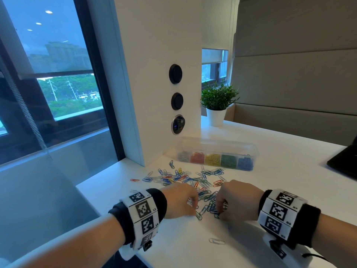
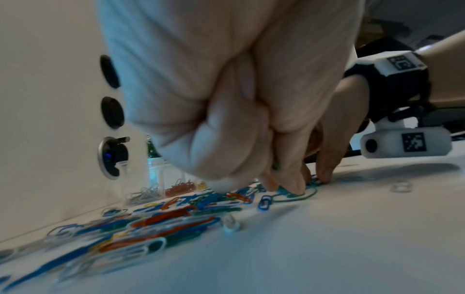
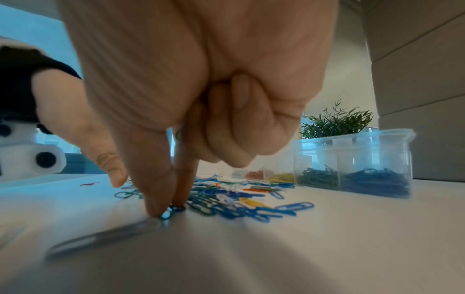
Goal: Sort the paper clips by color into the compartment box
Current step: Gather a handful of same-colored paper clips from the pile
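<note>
A heap of mixed coloured paper clips (image 1: 185, 178) lies on the white table in front of the clear compartment box (image 1: 218, 147). The box holds silver, red, yellow, green and blue clips in separate cells. My left hand (image 1: 194, 211) is at the heap's near edge, its thumb and forefinger pinching a green paper clip (image 2: 297, 196) against the table, the other fingers curled. My right hand (image 1: 218, 214) is just to the right, thumb and forefinger pinching a blue paper clip (image 3: 169, 212). The right wrist view shows the box (image 3: 352, 139) beyond the heap.
A potted plant (image 1: 216, 107) stands behind the box. A white wall panel with round sockets (image 1: 175, 74) rises left of it. A dark flat object (image 1: 345, 161) lies at the right edge. One white clip (image 1: 217, 241) lies alone near me; the table's edge runs along the left.
</note>
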`<action>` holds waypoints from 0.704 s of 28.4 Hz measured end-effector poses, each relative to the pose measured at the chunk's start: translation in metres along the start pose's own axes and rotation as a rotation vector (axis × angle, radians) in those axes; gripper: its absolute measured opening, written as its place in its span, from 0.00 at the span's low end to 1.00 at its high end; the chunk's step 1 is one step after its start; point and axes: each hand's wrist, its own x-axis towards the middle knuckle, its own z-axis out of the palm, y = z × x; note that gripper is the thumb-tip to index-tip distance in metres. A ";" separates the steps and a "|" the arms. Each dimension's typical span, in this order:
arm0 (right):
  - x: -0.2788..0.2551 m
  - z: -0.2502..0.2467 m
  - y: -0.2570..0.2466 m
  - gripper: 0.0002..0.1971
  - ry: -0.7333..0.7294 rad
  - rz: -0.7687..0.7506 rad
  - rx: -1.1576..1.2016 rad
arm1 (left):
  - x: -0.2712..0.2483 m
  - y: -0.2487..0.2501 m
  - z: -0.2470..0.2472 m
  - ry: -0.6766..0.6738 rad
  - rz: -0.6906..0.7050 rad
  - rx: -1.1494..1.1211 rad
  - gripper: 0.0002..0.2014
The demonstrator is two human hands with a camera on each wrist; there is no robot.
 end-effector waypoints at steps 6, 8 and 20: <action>0.000 0.005 -0.001 0.09 -0.027 -0.012 -0.018 | 0.003 0.011 0.006 -0.079 0.046 0.171 0.09; -0.001 0.005 0.001 0.09 -0.019 -0.014 -0.004 | 0.004 0.011 0.005 -0.095 0.047 0.194 0.11; -0.004 -0.008 0.022 0.09 -0.014 0.107 0.722 | -0.002 -0.012 -0.010 -0.100 -0.023 -0.276 0.12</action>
